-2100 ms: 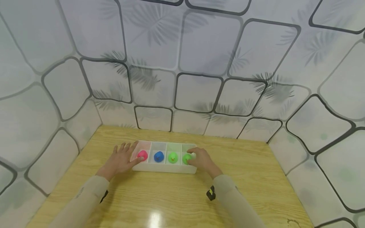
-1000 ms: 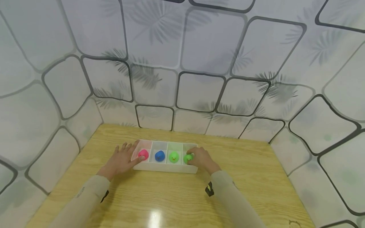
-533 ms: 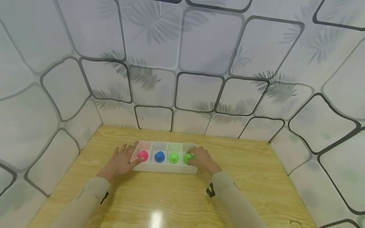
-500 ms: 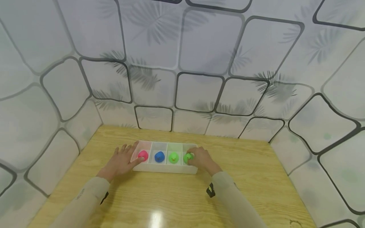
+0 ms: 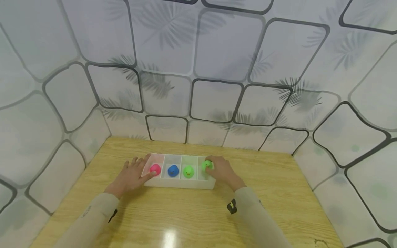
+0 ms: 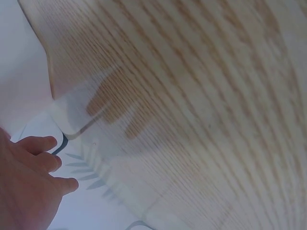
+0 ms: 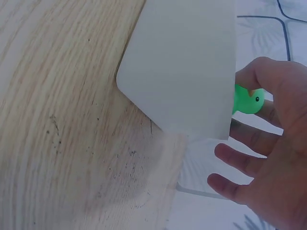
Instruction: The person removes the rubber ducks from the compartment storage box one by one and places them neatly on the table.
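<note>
A white box (image 5: 178, 183) with a row of compartments stands on the table. Its left compartments hold a pink toy duck (image 5: 155, 168), a blue toy duck (image 5: 173, 171) and a light green toy duck (image 5: 188, 171). My right hand (image 5: 222, 169) pinches another green toy duck (image 5: 206, 164) between thumb and index finger, raised at the rim of the rightmost compartment. In the right wrist view this duck's head shows above the box wall (image 7: 182, 72). My left hand (image 5: 131, 175) rests spread at the box's left end, thumb over the pink duck; its fingers look straight.
The wood-grain table (image 5: 173, 213) reaches out around the box. Patterned walls (image 5: 217, 100) enclose it at the back and on both sides. A black strap (image 5: 231, 206) hangs by the right sleeve.
My right hand has lifted the green duck up from the rightmost compartment's floor and shifted slightly right and back. The left hand and the other ducks stay in place.
</note>
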The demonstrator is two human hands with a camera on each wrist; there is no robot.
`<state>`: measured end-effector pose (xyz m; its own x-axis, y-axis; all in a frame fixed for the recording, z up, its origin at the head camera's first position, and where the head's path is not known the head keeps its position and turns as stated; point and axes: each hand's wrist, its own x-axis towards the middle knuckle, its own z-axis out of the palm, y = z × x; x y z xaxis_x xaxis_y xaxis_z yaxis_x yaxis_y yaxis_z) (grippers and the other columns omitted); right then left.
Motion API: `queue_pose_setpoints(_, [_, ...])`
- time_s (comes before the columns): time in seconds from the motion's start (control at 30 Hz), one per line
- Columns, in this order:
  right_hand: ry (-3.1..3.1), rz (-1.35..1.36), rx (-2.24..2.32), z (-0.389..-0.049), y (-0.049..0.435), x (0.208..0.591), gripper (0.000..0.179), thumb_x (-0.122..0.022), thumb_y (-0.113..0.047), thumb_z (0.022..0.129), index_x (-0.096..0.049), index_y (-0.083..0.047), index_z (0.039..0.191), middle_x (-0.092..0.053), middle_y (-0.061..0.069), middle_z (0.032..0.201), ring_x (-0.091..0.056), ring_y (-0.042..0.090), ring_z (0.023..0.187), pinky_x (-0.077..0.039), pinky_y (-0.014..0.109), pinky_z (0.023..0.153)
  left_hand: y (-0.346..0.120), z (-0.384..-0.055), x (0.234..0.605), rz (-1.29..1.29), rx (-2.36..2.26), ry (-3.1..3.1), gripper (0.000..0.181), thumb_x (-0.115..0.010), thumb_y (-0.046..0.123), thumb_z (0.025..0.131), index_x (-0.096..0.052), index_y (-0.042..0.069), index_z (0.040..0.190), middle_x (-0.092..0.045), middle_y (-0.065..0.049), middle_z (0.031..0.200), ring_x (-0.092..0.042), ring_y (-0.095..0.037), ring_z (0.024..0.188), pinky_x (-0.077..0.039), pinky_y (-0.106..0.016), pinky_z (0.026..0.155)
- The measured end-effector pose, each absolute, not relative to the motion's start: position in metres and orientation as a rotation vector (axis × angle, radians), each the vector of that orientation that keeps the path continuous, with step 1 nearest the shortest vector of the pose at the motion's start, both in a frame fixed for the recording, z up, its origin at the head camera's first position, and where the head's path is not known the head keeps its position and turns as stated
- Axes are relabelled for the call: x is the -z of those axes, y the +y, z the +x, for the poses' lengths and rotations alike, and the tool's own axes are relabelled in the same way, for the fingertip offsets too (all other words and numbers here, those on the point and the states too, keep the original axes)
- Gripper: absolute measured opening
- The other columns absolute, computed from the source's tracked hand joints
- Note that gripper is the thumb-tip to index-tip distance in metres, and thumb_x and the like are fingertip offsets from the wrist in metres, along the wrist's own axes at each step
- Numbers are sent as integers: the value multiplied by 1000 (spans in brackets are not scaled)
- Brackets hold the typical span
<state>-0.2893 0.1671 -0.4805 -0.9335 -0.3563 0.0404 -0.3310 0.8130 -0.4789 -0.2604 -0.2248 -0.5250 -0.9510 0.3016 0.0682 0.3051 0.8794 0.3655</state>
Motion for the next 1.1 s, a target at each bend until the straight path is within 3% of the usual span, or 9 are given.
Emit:
queue_pose_setpoints(0.13, [2997,-554,807,-292,172,481,42,-67,-22,94,-68,-8,133,-72,13,129,-63,37,121,-50,61,103,-224,-260,524,-492,588,-3041,89,-43,65,106,-18,8,169,-39,-35,161,-26,-62,152,-11,-80,121])
queue_pose_setpoints(0.27, [3020,-538,869,-292,177,478,42,-65,-21,94,-68,-7,133,-73,12,124,-63,35,117,-50,56,97,-224,-259,524,-502,580,-3037,89,-44,65,106,-19,7,168,-40,-36,161,-27,-62,152,-12,-80,121])
queue_pose_setpoints(0.67, [3030,-498,1036,-294,199,478,36,-64,-15,96,-68,-7,130,-71,11,124,-61,31,113,-49,53,96,-224,-259,523,-507,598,-3030,87,-44,63,107,-18,7,169,-41,-36,161,-26,-62,152,-12,-80,120])
queue_pose_setpoints(0.97, [3038,-427,1024,-297,219,489,43,-63,-13,95,-65,-1,136,-69,16,124,-59,31,108,-48,49,91,-223,-258,521,-500,597,-3031,88,-45,64,106,-19,7,168,-41,-36,160,-27,-63,152,-12,-80,120])
queue_pose_setpoints(1.1, [3012,-389,1031,-296,224,492,44,-64,-12,96,-63,0,139,-69,18,129,-61,33,114,-51,51,94,-223,-258,520,-502,602,-3030,88,-45,63,107,-19,7,168,-41,-36,160,-26,-63,152,-12,-80,120])
